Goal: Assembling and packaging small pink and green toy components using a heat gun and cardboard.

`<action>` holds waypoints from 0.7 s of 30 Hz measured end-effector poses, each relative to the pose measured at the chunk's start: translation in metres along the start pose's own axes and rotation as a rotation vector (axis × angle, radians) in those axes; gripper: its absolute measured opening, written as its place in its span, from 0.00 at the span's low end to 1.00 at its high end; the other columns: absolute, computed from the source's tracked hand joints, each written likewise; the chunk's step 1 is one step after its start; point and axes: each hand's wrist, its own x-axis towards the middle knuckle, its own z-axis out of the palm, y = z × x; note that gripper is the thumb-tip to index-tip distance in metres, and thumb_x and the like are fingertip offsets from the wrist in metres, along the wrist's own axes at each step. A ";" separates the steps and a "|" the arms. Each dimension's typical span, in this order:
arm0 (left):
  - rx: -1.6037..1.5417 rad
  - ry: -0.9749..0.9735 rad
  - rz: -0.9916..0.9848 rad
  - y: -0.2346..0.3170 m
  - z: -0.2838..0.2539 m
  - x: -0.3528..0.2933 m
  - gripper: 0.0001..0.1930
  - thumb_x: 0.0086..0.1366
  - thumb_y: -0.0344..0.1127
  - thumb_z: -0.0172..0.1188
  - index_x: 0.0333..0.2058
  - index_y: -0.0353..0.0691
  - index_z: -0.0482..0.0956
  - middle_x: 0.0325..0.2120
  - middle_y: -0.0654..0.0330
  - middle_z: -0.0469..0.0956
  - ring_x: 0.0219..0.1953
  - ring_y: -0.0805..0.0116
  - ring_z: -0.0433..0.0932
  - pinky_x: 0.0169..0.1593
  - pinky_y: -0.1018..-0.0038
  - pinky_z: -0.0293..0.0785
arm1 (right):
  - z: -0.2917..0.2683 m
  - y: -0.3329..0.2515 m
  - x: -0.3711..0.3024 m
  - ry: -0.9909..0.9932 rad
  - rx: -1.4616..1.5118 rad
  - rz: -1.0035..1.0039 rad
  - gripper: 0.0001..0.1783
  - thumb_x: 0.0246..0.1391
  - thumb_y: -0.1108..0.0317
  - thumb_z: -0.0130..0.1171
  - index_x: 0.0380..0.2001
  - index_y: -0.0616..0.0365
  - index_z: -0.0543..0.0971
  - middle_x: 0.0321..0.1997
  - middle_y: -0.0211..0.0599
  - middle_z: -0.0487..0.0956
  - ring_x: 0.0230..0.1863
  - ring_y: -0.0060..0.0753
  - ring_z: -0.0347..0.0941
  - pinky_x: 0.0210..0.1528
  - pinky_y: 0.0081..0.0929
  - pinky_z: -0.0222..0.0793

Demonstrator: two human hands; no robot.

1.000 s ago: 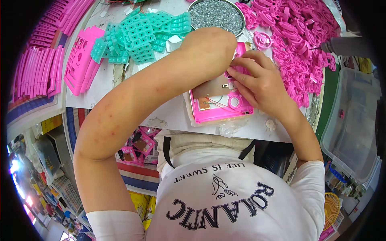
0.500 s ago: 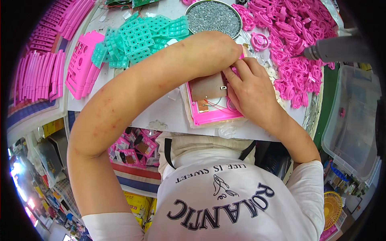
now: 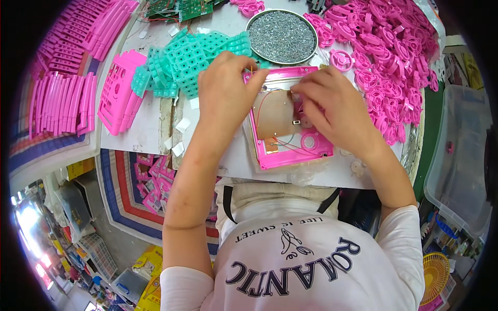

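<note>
A pink plastic case (image 3: 281, 162), its inner side up, lies on the worktable in front of me. Inside it sit a brown circuit board (image 3: 275, 115), thin red wires and a round pink ring. My left hand (image 3: 224, 96) is closed at the case's upper left corner, thumb and forefinger bent toward each other; something thin and yellowish shows between them. My right hand (image 3: 340, 106) reaches over the case's right side with curled, closed fingers, the tips at the board's upper right edge. What they grip is hidden.
Behind the case stands a round tin of screws (image 3: 282, 36). Turquoise rubber keypads (image 3: 189, 59) lie to the left, beside pink panels (image 3: 118, 96). A large heap of pink ring-shaped parts (image 3: 384, 57) fills the right. Green circuit boards (image 3: 194, 9) lie at the back.
My left arm, which stretched across the case toward its far right corner, has drawn back to the upper left corner. My right hand's fingers have moved onto the board's edge.
</note>
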 end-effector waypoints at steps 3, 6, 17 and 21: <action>-0.087 0.070 0.071 -0.001 0.010 -0.002 0.08 0.58 0.39 0.70 0.31 0.41 0.86 0.31 0.59 0.82 0.36 0.59 0.80 0.45 0.61 0.68 | 0.001 0.009 0.023 0.060 0.150 0.069 0.13 0.55 0.66 0.60 0.40 0.60 0.85 0.33 0.45 0.82 0.36 0.49 0.79 0.40 0.41 0.75; -0.144 0.103 0.136 0.000 0.014 -0.004 0.06 0.58 0.37 0.70 0.31 0.45 0.86 0.31 0.63 0.82 0.36 0.62 0.78 0.49 0.61 0.62 | 0.012 0.016 0.043 0.033 0.389 0.225 0.15 0.59 0.62 0.63 0.41 0.63 0.84 0.32 0.46 0.84 0.32 0.42 0.82 0.37 0.34 0.76; -0.284 0.076 0.129 0.008 0.011 -0.018 0.04 0.62 0.33 0.68 0.35 0.46 0.84 0.29 0.65 0.82 0.33 0.64 0.77 0.49 0.64 0.61 | -0.001 0.005 0.030 -0.058 0.656 0.367 0.15 0.59 0.67 0.65 0.46 0.65 0.84 0.30 0.35 0.85 0.29 0.20 0.77 0.34 0.23 0.74; -0.290 0.085 0.175 0.008 0.012 -0.019 0.03 0.62 0.31 0.67 0.35 0.46 0.84 0.29 0.66 0.82 0.32 0.65 0.76 0.47 0.65 0.60 | -0.002 -0.008 0.002 -0.011 0.736 0.340 0.19 0.60 0.69 0.64 0.54 0.64 0.82 0.31 0.35 0.84 0.29 0.18 0.75 0.33 0.21 0.72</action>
